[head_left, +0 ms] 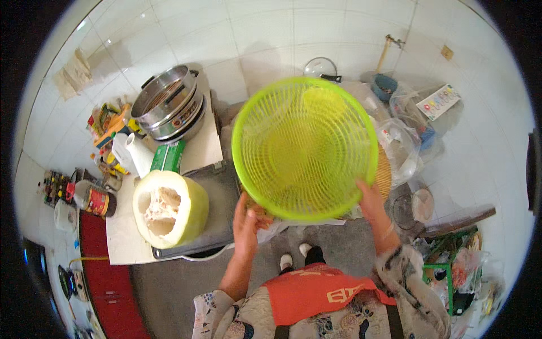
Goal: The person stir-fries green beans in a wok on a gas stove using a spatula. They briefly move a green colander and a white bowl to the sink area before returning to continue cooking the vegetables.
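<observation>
A round lime-green plastic strainer basket is held up in front of me, tilted so its slotted inside faces the camera. My right hand grips its lower right rim. My left hand is at its lower left edge, fingers closed on the rim there. A large halved pale-green gourd, hollow seed side up, lies on a dark tray on the white counter, just left of my left hand.
A stack of steel steamer pots stands at the back of the counter, with a white jug, a green box and jars to the left. Plastic bags and containers crowd the tiled floor at right.
</observation>
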